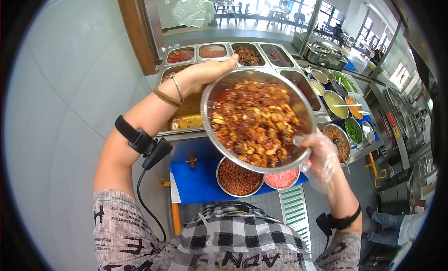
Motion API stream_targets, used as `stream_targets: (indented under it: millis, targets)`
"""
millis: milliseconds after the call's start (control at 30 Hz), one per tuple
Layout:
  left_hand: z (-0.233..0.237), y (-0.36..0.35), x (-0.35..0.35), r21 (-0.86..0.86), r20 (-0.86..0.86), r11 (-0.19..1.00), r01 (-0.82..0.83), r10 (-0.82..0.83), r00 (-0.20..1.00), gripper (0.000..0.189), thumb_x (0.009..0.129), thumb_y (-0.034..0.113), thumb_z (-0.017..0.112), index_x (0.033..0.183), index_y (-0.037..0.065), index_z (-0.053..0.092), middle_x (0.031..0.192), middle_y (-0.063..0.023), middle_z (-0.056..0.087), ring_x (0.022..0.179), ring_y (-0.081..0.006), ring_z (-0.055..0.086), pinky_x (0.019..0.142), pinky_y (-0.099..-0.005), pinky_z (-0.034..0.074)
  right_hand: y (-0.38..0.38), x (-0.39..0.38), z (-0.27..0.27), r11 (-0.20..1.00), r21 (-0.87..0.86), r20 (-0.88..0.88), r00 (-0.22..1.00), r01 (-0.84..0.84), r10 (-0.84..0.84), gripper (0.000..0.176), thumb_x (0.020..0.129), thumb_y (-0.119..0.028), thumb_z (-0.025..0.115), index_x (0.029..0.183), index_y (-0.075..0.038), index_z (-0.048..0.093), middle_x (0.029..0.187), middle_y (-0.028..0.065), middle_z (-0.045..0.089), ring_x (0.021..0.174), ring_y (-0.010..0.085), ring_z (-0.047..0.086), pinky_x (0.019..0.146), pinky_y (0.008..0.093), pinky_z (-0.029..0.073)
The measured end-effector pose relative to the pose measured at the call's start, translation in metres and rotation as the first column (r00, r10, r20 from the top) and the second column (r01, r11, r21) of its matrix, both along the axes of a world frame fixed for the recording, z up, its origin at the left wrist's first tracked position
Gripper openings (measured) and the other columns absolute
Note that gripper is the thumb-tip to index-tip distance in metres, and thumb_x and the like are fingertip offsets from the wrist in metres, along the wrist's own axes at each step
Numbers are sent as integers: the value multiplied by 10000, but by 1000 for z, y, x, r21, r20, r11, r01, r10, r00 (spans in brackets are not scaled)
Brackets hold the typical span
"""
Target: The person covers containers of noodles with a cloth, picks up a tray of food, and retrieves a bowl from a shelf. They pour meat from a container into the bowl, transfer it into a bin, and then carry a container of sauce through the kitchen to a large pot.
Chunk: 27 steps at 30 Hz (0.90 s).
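Note:
A large round steel bowl (259, 119) full of glossy brown-red food with peanuts is held up, tilted towards me. My left hand (207, 75), bare, supports its upper left side, the thumb along the rim and the other fingers hidden behind the bowl. At the lower right rim, my right hand (318, 154) grips the bowl in a clear plastic glove. Below the bowl, on a blue surface (196, 180), stand a bowl of brown beans (239, 178) and a bowl of pink chopped food (282, 178).
Steel trays of food (213, 51) line the counter beyond the bowl. To the right are bowls of sauces (335, 104), chopped greens (353, 130) and shredded food (337, 141). A person (396, 224) stands at the lower right. Tables and seated people are far behind glass.

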<state>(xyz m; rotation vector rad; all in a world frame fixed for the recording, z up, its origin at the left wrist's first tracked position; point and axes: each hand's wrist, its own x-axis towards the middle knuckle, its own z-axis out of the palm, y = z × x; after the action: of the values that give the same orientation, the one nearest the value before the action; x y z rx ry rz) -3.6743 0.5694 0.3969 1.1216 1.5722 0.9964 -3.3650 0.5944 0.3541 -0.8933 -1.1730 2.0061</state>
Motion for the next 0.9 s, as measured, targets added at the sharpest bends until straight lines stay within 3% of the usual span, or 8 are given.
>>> stream_targets:
  millis: [67, 133, 200, 233, 333, 400, 567, 900]
  targets:
    - [7, 5, -23, -80, -15, 993, -88, 88, 996, 462, 807, 483, 469, 779, 32, 564, 651, -37, 539, 533, -105, 490, 483, -222, 439, 6, -32, 5, 999, 41, 70, 998, 1, -4, 549, 611, 58, 440, 1149, -21, 368, 688, 68, 509, 380, 108, 452, 265, 193, 347]
    - [1, 4, -42, 48, 12, 992, -117, 117, 993, 358, 775, 397, 571, 761, 40, 559, 659, -43, 548, 544, -98, 502, 497, -229, 447, 36, -59, -14, 998, 22, 125, 991, -54, 51, 479, 608, 59, 449, 1080, -17, 411, 689, 66, 509, 375, 110, 450, 268, 201, 348]
    - [7, 2, -71, 64, -172, 982, -177, 186, 967, 286, 739, 320, 635, 765, 48, 553, 693, -47, 561, 580, -101, 529, 525, -247, 465, 51, -85, -9, 967, 197, 156, 979, -163, 134, 382, 620, 34, 482, 997, -19, 444, 655, 52, 506, 416, 110, 465, 306, 210, 374]
    - [14, 0, -81, 52, -271, 975, -217, 223, 936, 283, 729, 306, 646, 786, 48, 544, 734, -51, 571, 621, -113, 550, 565, -261, 483, 59, -99, -3, 946, 234, 290, 945, -223, 151, 391, 628, 12, 504, 1013, -34, 454, 632, 39, 497, 430, 101, 458, 322, 218, 378]
    - [19, -7, -94, 139, -127, 944, -298, 315, 940, 233, 731, 234, 651, 793, 36, 545, 741, -46, 566, 627, -114, 547, 565, -260, 478, 72, -139, 10, 882, 383, 343, 929, -274, 140, 423, 660, -45, 569, 1069, -76, 465, 671, 33, 523, 450, 115, 470, 356, 247, 393]
    - [17, -5, -110, 216, -168, 921, -323, 361, 917, 214, 737, 213, 643, 798, 31, 551, 734, -37, 565, 625, -108, 542, 561, -253, 469, 81, -161, 16, 846, 421, 433, 892, -327, 129, 426, 695, -82, 604, 1091, -88, 446, 719, 37, 542, 487, 124, 491, 408, 258, 426]
    - [-2, 0, -135, 477, -225, 817, -322, 468, 854, 125, 753, 135, 615, 770, 20, 570, 679, 11, 554, 601, -60, 490, 540, -217, 411, 113, -201, -2, 765, 506, 343, 906, -399, 246, 475, 750, -91, 592, 1183, -154, 408, 835, 15, 558, 630, 98, 515, 453, 250, 453]
    - [-45, -5, -146, 740, -255, 613, -277, 636, 728, 121, 726, 110, 637, 695, 13, 572, 585, 79, 420, 545, -19, 346, 481, -181, 299, 130, -231, -29, 685, 634, 429, 900, -360, 76, 410, 772, -39, 554, 1156, -125, 438, 783, 18, 549, 578, 82, 520, 421, 210, 447]
